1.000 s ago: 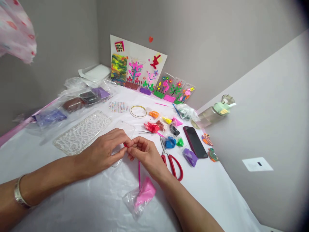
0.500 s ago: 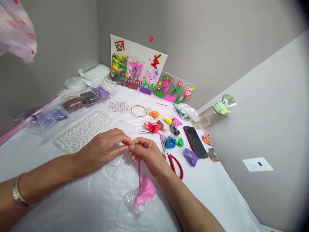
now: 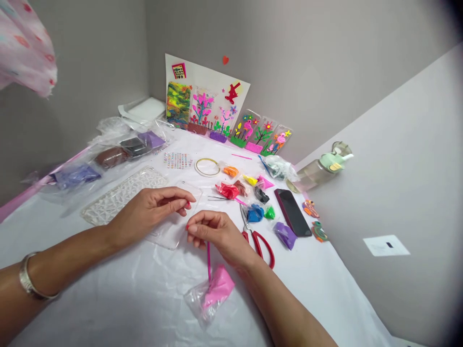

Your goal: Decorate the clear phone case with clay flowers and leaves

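Between the thumb and fingers of my left hand (image 3: 152,209) is a tiny bit of red clay (image 3: 188,206). My right hand (image 3: 219,233) pinches another small red piece at its fingertips, and a narrow gap separates the two hands. Below them a clear phone case (image 3: 170,238) lies flat, partly covered by my left hand. A pink stick tool (image 3: 209,262) pokes out under my right hand. Nearer to me, pink clay (image 3: 219,286) sits in a clear plastic bag. An opened bag of red clay (image 3: 227,191) lies beyond my right hand.
Red-handled scissors (image 3: 265,248), tweezers (image 3: 219,198), a phone (image 3: 292,212) and several bagged clays, including blue (image 3: 255,213) and purple (image 3: 285,235), lie to the right. A textured clear case (image 3: 126,195) is at left. Decorated cases (image 3: 260,135) and a bottle (image 3: 318,171) stand behind.
My hands have come apart. The left rose slightly up and away, the right shifted a little left and down, and red clay now shows at both sets of fingertips.
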A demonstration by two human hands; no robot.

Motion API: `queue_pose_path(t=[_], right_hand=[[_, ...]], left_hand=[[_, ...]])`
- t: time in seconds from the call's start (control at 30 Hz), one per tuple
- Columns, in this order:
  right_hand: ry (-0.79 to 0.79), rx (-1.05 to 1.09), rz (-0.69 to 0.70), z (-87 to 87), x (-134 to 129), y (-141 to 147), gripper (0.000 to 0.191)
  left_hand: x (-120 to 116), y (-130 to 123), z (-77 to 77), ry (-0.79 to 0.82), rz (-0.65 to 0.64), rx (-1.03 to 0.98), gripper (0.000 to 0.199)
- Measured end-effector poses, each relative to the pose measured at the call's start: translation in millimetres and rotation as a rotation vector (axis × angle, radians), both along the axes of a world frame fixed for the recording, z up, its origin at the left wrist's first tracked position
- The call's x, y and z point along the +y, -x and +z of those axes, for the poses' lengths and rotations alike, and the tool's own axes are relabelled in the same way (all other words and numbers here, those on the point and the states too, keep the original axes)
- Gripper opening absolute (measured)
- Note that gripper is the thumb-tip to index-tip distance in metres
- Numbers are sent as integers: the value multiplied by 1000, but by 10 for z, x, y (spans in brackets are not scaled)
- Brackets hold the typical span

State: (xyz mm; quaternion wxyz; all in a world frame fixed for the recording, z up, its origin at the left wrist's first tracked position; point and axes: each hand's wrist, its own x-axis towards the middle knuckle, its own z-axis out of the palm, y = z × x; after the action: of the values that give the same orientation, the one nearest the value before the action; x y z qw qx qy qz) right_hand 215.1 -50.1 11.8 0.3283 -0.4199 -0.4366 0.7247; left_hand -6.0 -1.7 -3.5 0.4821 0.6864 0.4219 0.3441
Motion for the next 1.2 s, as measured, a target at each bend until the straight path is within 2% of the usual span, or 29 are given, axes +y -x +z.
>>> queue_pose_path(t=[0.1,0.27,0.33,0.47,0.53,0.63,0.77,0.93,1.07,1.2], right_hand=[[-57,-15,-118,-63,49,-14,42],[-163,-96,-262,-105,116,-59,42],[-190,-117,-305,-103,144,-82,41],[-212,-117,-359,-77,203,-125,39],[-186,-103,-348,-60,232,-141,38],[-155,-123,-284,-38,285,-158,34],[-244,-279,-211,-32,414,-152,26],[-352,-529,-204,-112,687,-97,13],[-403,-649,-249,-163,832,-27,12],[-433,-703,-220,-111,784,11,15]], left_hand=[[16,-2,17,48,-2,-33,33],[33,-16,81,37,6,-26,27],[21,-20,98,54,-43,-22,26],[-51,-47,90,155,-225,-48,21],[-83,-69,82,184,-306,-38,23],[-85,-91,86,182,-357,7,27],[-48,-75,108,169,-402,93,21],[-70,-40,67,312,-641,180,12],[-69,-21,14,364,-642,153,10],[-45,16,29,353,-648,166,9]])
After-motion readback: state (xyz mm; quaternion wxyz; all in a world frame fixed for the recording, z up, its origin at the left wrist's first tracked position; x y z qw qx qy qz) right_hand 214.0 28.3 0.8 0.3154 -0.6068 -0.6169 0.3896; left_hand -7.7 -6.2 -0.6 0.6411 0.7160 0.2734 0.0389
